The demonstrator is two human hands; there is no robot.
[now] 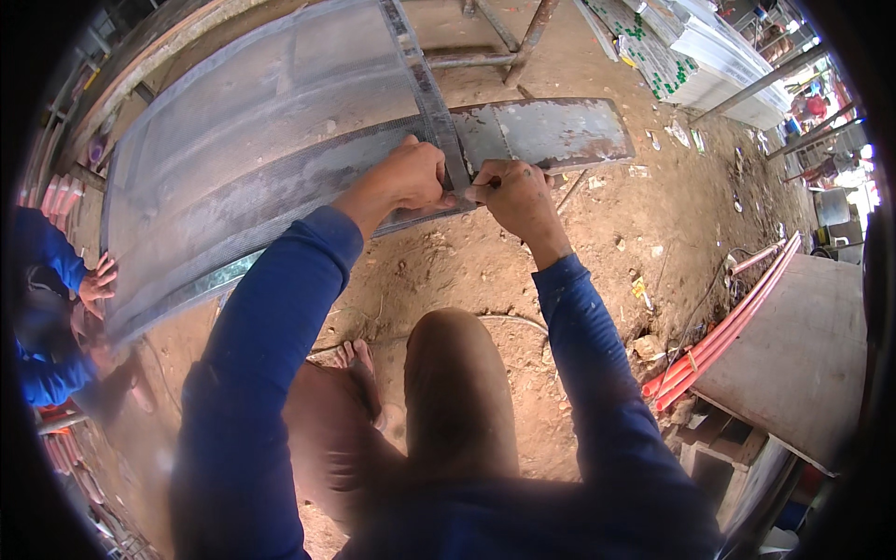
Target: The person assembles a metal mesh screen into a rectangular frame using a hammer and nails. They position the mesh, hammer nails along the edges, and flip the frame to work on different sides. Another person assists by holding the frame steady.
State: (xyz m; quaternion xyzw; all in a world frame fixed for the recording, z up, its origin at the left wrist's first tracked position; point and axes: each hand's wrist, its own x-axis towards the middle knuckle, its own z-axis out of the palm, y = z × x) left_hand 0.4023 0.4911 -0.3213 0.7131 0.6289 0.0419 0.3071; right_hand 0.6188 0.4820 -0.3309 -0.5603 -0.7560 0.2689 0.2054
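Observation:
A wide sheet of grey wire mesh point(271, 112) lies over a metal-topped bench, with a dark flat metal strip point(422, 70) running along its right edge. My left hand point(408, 177) is closed in a fist on the mesh beside this strip, its thumb toward the near corner. At that corner my right hand point(516, 194) is closed, thumb and forefinger pinched against the strip's end. What lies between the fingers of either hand is too small or hidden to name. Under the strip, the bare grey bench top point(551, 131) with rusty patches extends right.
A co-worker's hand point(97, 284) rests on the mesh's left edge. Stacked metal profiles point(719, 56) lie at the back right. Red-orange pipes point(714, 345) lean along a board point(793, 345) at the right. A hose point(513, 320) crosses the dirt floor near my knee.

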